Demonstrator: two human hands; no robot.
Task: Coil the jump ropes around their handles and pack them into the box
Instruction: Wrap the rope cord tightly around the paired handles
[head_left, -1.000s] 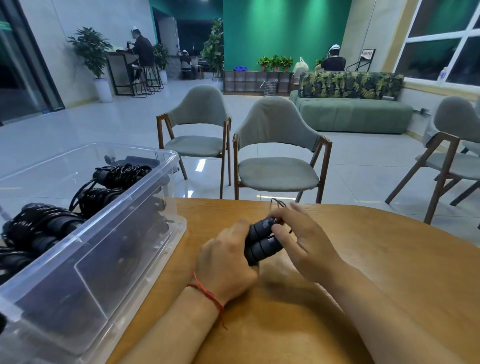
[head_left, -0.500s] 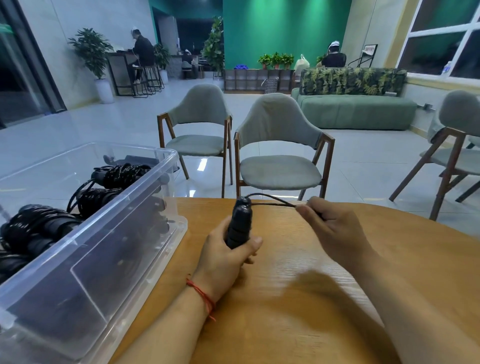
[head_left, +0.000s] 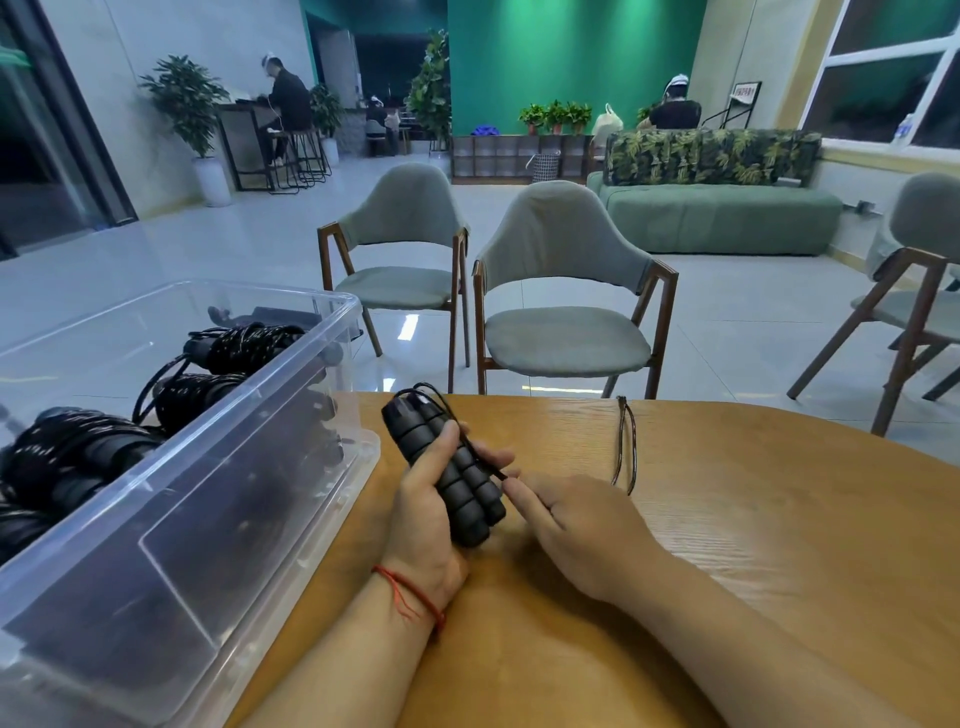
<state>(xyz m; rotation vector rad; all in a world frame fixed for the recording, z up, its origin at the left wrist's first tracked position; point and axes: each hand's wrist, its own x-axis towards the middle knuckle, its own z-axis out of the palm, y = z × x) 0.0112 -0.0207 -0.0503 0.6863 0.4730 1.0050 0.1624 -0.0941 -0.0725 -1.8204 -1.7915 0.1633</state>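
Observation:
My left hand (head_left: 423, 512) grips two black foam jump-rope handles (head_left: 447, 470) side by side, tilted up and away over the wooden table (head_left: 753, 545). A thin black cord runs from the handle tops down their right side to my right hand (head_left: 576, 535), which pinches it at the fingertips beside the handles. A loop of the same rope (head_left: 626, 447) lies on the table past my right hand and hangs over the far edge. The clear plastic box (head_left: 171, 519) stands at the left and holds several coiled black jump ropes (head_left: 228, 358).
The table's curved far edge runs behind my hands. Two grey chairs (head_left: 566, 312) stand just beyond it, and another chair (head_left: 914, 291) is at the right. People sit far off in the room.
My left hand turned the handles from upright to slanting. My right hand came down from the far edge and now holds the cord low beside the handles.

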